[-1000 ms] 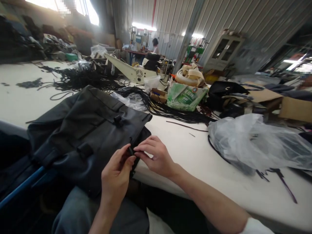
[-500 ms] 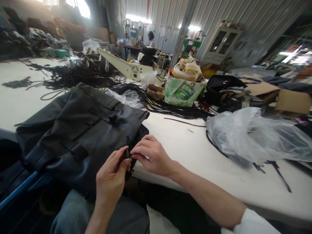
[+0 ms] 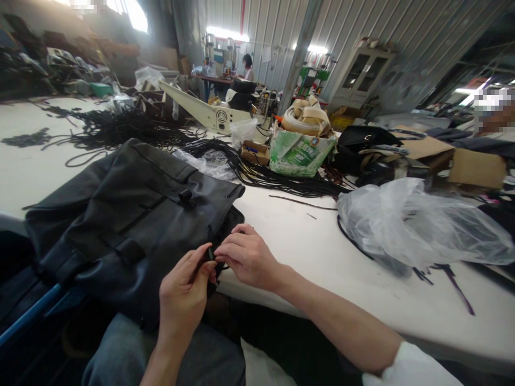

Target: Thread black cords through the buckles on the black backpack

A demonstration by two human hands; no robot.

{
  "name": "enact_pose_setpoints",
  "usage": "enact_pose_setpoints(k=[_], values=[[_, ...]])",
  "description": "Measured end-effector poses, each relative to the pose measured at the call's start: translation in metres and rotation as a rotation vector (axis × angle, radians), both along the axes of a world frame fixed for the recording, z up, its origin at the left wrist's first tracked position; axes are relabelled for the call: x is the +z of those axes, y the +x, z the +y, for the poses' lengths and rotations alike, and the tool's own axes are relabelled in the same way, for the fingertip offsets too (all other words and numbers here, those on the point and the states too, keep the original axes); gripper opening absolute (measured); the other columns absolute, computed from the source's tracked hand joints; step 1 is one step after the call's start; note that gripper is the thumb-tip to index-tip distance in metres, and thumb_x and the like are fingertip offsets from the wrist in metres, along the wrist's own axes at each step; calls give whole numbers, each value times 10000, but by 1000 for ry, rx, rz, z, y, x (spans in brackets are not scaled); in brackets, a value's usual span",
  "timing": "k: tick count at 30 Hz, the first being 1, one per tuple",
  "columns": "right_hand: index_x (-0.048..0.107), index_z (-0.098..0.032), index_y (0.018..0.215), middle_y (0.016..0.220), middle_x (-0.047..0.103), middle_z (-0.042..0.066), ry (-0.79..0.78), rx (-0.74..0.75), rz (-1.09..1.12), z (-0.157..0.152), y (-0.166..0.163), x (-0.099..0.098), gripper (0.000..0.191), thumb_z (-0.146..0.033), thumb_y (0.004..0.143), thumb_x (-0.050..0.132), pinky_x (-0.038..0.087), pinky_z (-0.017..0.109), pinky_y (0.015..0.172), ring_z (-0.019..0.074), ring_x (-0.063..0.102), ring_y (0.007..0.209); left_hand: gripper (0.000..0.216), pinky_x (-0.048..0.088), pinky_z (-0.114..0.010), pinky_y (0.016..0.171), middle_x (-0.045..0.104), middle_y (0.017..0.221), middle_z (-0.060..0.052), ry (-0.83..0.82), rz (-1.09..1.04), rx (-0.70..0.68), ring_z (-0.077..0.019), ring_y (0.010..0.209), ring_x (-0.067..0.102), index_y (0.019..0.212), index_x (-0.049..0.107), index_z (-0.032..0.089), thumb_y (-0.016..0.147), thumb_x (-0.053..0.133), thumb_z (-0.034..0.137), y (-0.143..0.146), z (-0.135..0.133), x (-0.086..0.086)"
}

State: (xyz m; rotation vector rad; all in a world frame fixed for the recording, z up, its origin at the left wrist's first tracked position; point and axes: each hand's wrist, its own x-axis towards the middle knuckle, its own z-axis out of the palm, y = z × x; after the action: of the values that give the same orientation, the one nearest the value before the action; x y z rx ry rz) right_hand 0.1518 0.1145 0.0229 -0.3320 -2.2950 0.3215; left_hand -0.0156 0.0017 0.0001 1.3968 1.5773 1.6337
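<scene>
The left hand [image 3: 183,292] and right hand [image 3: 245,257] meet at the near right corner of a black bag [image 3: 132,220], which lies flat on the desk [image 3: 306,241] and hangs over its near edge toward the person's lap. Between the fingertips of both hands sits a small black clip [image 3: 210,253], standing roughly upright, its long axis pointing away from the person. The left hand is closed, thumb and forefinger pinching the clip from the left. The right hand is curled, its fingertips pressing at the same spot from the right; whether it grips the clip or the bag's edge cannot be told. Both hands are equally near, touching it. A clear plastic sack [image 3: 414,225] lies well apart on the right, black cords [image 3: 281,182] behind.
</scene>
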Motion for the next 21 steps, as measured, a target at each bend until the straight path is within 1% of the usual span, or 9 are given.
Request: enact_pose_setpoints(k=[6, 9, 11, 12, 14, 16, 18, 20, 21], values=[[746, -204, 1087, 996, 827, 46, -44, 10, 32, 0, 0, 4, 122, -254, 1133, 645, 494, 408, 915, 176, 727, 871, 411, 634, -260, 757, 785, 960, -8, -80, -73, 2, -145, 756, 733, 1397, 766, 263, 1013, 778, 408, -2, -3, -8], [742, -208, 1096, 1028, 826, 52, -71, 2, 38, -1, 0, 5, 113, -254, 1132, 645, 495, 403, 903, 180, 727, 898, 683, 667, -279, 780, 798, 1147, -57, -84, -193, -17, -173, 858, 775, 1565, 625, 247, 951, 850, 446, -2, -6, -3], [734, -207, 1108, 1032, 822, 49, -74, 3, 43, 0, 1, 6, 104, -263, 1132, 650, 495, 397, 893, 177, 724, 898, 747, 670, -290, 730, 786, 1193, -89, -76, -247, -14, -172, 818, 771, 1618, 536, 220, 977, 817, 483, -3, -8, 4], [730, -206, 1114, 1033, 819, 47, -71, 6, 49, 0, 1, 7, 100, -266, 1131, 652, 493, 394, 889, 175, 721, 897, 702, 662, -294, 692, 785, 1157, -96, -82, -254, -11, -170, 771, 758, 1589, 544, 198, 1006, 775, 513, -5, -8, 6], [725, -207, 1129, 1039, 814, 45, -63, 15, 52, -1, 1, 8, 95, -266, 1131, 650, 488, 393, 890, 174, 717, 899, 577, 622, -288, 603, 774, 989, -78, -121, -236, -11, -164, 663, 708, 1428, 627, 165, 1044, 689, 592, -7, -9, 11], [721, -212, 1136, 1035, 808, 44, -46, 22, 47, -3, 2, 11, 100, -274, 1133, 642, 482, 395, 891, 177, 713, 898, 549, 540, -262, 498, 716, 808, -35, -191, -223, -39, -157, 576, 637, 1258, 672, 179, 1037, 643, 680, -7, -9, 12], [715, -216, 1123, 1012, 802, 40, -22, 20, 54, -6, 2, 13, 105, -282, 1134, 634, 478, 395, 888, 178, 711, 889, 546, 466, -242, 440, 637, 698, 1, -274, -207, -77, -146, 526, 565, 1103, 688, 213, 1019, 614, 748, -6, -8, 13], [706, -217, 1102, 997, 801, 33, -1, 2, 76, -7, 1, 12, 104, -279, 1131, 628, 475, 389, 877, 171, 714, 875, 562, 500, -256, 470, 581, 664, 3, -314, -162, -64, -154, 544, 567, 891, 659, 243, 1021, 570, 782, -6, -6, 14], [700, -219, 1089, 992, 801, 28, 8, -7, 92, -7, 0, 9, 105, -273, 1130, 620, 475, 384, 873, 164, 717, 868, 582, 549, -282, 506, 598, 683, -11, -292, -107, -43, -176, 579, 611, 835, 647, 256, 1020, 548, 798, -6, -4, 16]])
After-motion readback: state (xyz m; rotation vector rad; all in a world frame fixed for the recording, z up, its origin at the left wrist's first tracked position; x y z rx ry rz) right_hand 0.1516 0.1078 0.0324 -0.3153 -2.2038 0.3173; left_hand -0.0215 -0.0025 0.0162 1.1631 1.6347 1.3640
